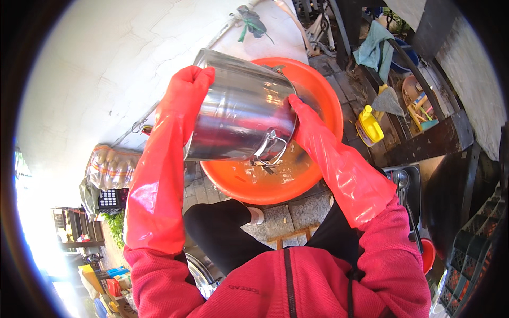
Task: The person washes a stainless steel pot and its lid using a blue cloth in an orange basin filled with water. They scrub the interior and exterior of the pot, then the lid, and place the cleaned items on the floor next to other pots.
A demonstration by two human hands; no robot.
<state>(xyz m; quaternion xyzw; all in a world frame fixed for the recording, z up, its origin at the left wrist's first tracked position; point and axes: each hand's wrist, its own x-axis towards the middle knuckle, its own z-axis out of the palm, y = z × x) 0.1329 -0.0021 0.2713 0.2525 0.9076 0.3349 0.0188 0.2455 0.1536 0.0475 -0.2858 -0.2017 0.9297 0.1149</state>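
Observation:
A shiny stainless steel pot (242, 107) with wire loop handles is tipped on its side in front of me. My left hand (191, 85), in a long red rubber glove, grips the rim at its left end. At its right end my right hand (304, 119), gloved the same way, holds the edge; some of its fingers are hidden behind the pot. Below is a round orange plastic basin (254, 192) with cloudy water (294, 171) in it. The pot hides part of the basin.
To the right stand a yellow plastic container (370, 129), a black rack with a teal cloth (375, 49), a metal tray holding a ladle (402, 179), and a red bucket (427, 254). A white wall (119, 71) and bagged bottles (109, 167) are at left.

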